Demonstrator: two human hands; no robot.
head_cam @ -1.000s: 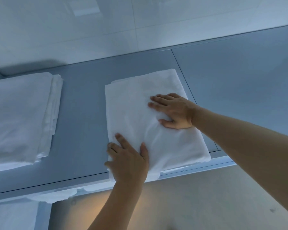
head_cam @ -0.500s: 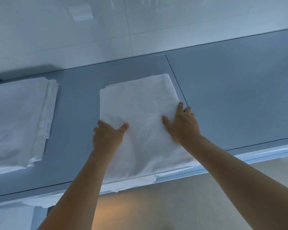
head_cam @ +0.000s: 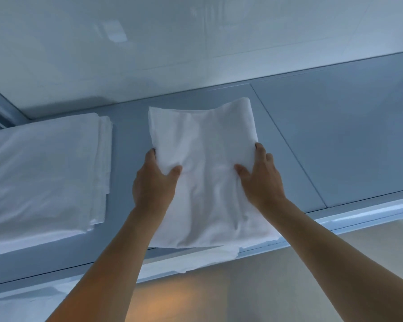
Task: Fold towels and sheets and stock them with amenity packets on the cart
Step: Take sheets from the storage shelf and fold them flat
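Observation:
A folded white sheet (head_cam: 207, 163) lies in the middle of the grey-blue counter (head_cam: 347, 140), its near end hanging over the front edge. My left hand (head_cam: 155, 182) grips its left side, thumb on top and fingers tucked under. My right hand (head_cam: 260, 177) grips the right side the same way. The cloth bows between both hands and its far edge is raised off the surface. A second folded stack of white sheets (head_cam: 44, 173) rests flat at the left of the counter.
A glossy white wall (head_cam: 196, 43) rises right behind the counter. A seam (head_cam: 289, 147) runs across the counter right of the sheet. Below the front edge is a beige floor (head_cam: 265, 287), and more white cloth shows at the lower left (head_cam: 9, 305).
Both hands went from pressing flat on the sheet to gripping its two sides. The sheet's far part has lifted and bunched inward.

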